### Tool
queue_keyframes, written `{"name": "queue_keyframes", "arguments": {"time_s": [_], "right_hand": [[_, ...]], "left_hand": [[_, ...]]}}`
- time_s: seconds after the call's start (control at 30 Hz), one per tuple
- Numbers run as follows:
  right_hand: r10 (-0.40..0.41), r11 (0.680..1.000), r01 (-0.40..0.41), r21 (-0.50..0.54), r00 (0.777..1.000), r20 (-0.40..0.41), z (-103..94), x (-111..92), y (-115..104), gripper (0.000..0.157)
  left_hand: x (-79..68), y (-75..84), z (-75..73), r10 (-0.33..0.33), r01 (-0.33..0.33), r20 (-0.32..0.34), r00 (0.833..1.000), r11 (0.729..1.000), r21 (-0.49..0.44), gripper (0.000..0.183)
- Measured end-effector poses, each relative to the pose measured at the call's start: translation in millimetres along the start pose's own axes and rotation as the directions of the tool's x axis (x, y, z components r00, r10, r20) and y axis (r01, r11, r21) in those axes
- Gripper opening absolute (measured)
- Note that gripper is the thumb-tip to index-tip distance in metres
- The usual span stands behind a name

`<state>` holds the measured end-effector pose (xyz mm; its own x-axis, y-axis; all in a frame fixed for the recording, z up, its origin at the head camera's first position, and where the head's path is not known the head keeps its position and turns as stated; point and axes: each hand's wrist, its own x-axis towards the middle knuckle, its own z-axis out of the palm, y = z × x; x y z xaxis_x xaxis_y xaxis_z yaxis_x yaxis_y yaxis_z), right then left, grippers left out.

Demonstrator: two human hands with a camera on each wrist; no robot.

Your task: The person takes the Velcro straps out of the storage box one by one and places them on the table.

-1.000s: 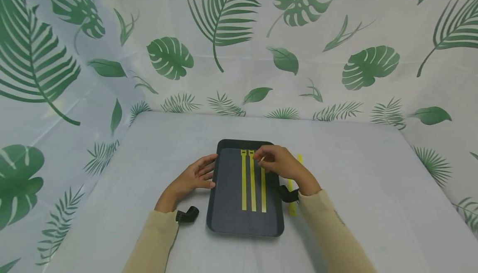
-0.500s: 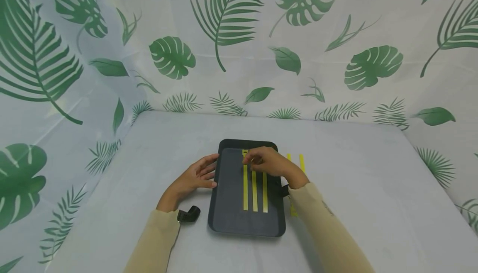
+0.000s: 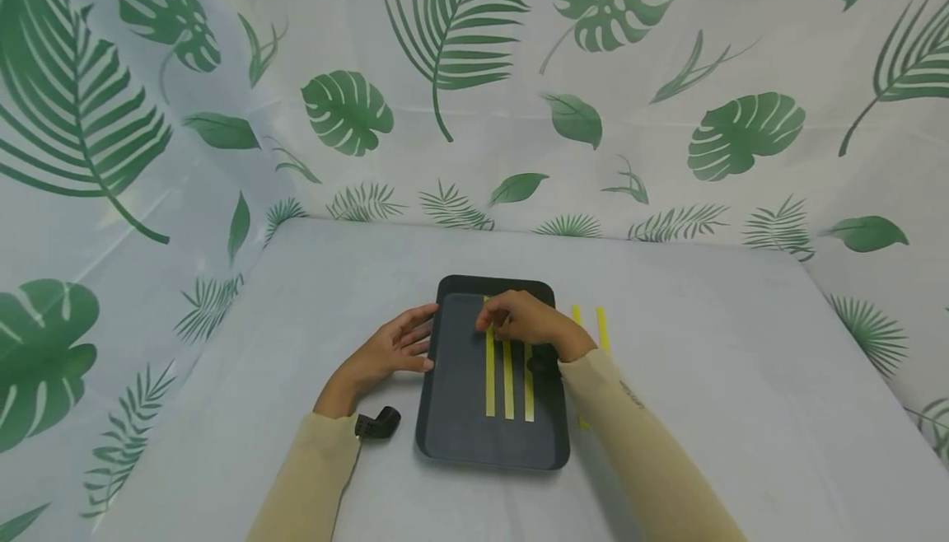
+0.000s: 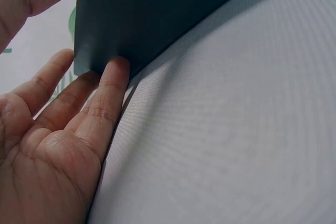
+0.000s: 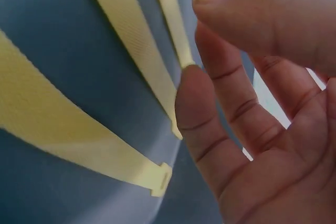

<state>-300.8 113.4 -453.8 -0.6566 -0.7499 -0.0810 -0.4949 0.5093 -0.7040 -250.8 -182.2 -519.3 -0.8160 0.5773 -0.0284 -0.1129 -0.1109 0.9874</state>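
Note:
Three yellow slotted cable straps lie side by side lengthwise in a dark grey tray (image 3: 460, 439): a left strap (image 3: 490, 385), a middle strap (image 3: 508, 398) and a right strap (image 3: 529, 402). Over their far ends is my right hand (image 3: 522, 317), fingers bent downward, hiding the strap heads in the head view. The right wrist view shows its thumb (image 5: 262, 17) apart from the fingers, nothing between them, and a fingertip overlapping one strap's end (image 5: 186, 59). At the tray's left side, my left hand (image 3: 385, 350) touches the wall (image 4: 152, 14) with extended fingers.
Right of the tray, two more yellow straps, a nearer one (image 3: 576, 312) and an outer one (image 3: 604, 329), lie on the white tabletop (image 3: 712, 361), partly behind my right forearm. A leaf-printed curtain (image 3: 460, 138) stands behind the table. Black wrist cameras sit at both cuffs.
My right hand has moved left across the strap heads, from the right strap to the left one. The left hand stays at the tray's side, and the straps keep their places.

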Motion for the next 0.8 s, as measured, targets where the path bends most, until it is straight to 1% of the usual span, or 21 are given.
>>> {"name": "queue_keyframes", "arguments": {"time_s": [0.17,0.23,0.5,0.8], "right_hand": [[0.040,0.999,-0.039,-0.033,0.999,0.005,4.3,5.9,4.0,0.028],[0.042,0.998,-0.042,-0.041,0.999,0.011,5.4,7.6,5.0,0.028],[0.016,0.999,-0.015,-0.037,1.000,0.019,7.6,9.7,5.3,0.028],[-0.087,0.994,0.088,-0.061,0.996,0.005,11.8,14.5,6.5,0.025]], "left_hand": [[0.1,0.0,-0.1,-0.007,0.007,-0.006,1.000,1.000,-0.008,0.103],[0.1,-0.4,-0.4,-0.008,0.007,-0.007,1.000,1.000,-0.009,0.103],[1.7,-1.2,-0.9,0.001,-0.001,-0.003,1.000,1.000,-0.013,0.102],[0.5,0.5,-0.3,0.003,-0.003,-0.007,1.000,1.000,-0.009,0.102]]}}
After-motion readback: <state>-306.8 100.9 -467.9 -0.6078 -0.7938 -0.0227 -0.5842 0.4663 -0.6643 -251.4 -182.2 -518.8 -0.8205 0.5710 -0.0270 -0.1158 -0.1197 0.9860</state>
